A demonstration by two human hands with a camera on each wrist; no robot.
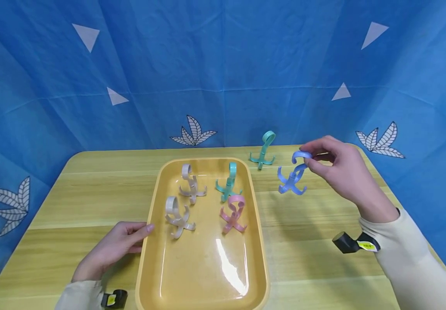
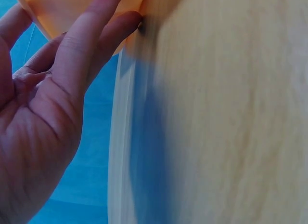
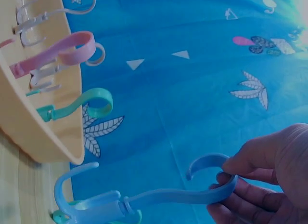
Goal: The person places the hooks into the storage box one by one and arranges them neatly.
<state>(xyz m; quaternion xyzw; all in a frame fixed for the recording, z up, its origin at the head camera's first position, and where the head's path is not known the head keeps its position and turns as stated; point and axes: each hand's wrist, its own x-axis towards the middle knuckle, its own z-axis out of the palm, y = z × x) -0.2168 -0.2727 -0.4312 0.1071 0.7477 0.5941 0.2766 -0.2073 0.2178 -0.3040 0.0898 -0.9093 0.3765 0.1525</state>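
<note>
My right hand pinches a blue plastic hanging hook by its curved top, holding it above the table right of the yellow tray. Its small prongs point down and away from the fingers. In the right wrist view, thumb and fingers close around the curl of the blue hook. At the tray's left rim, my left hand grips the edge, thumb on top and fingers against the outer wall. Inside the tray stand two pale grey hooks, a green hook and a pink hook.
Another green hook stands on the wooden table behind the tray, near the back edge. A blue patterned cloth hangs behind the table and along its sides.
</note>
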